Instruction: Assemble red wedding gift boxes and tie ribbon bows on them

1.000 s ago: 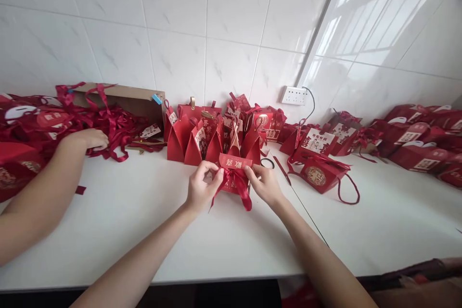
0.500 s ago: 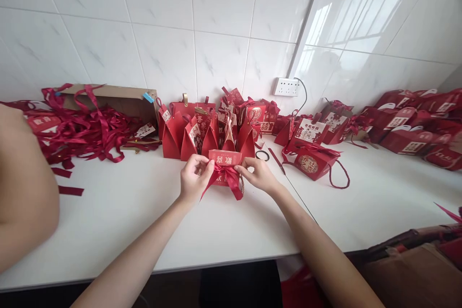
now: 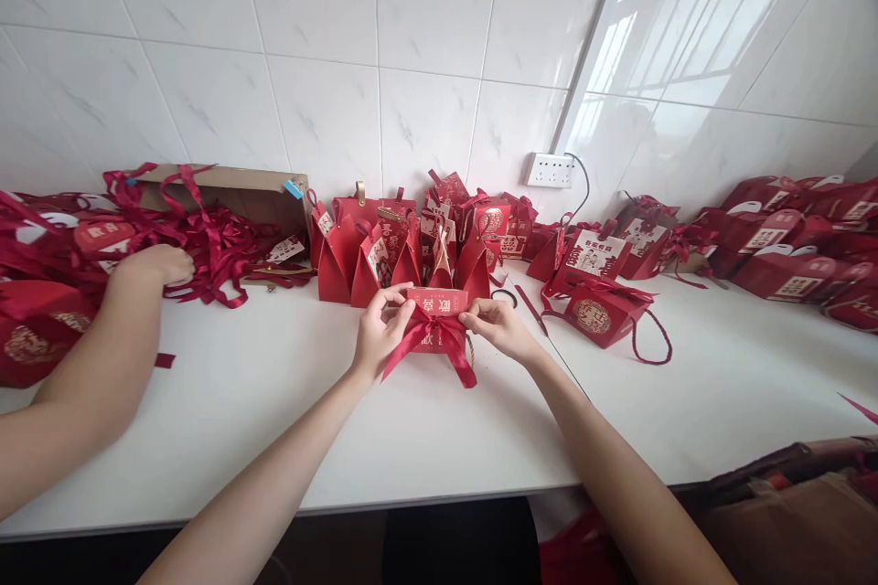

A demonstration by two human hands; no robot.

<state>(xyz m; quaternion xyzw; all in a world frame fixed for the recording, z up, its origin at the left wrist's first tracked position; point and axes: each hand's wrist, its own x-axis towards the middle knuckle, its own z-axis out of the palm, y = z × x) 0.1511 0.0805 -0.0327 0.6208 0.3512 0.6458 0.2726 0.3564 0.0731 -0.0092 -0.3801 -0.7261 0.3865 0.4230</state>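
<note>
Left hand (image 3: 379,326) and right hand (image 3: 500,326) pinching a bow's (image 3: 434,323) opposite sides, well behind the tabletop's (image 3: 425,439) front edge; pull evenly

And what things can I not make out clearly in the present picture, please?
All in the head view:
- Back of the red box: hidden by its own front, where the ribbon bow sits.
- Whether the co-worker's hand holds something: the hand itself hides this.
- Bottom of the cardboard box: hidden by loose ribbons.
- Stacked boxes: cut off by the right edge.
- Words on the white tag: too small.
</note>
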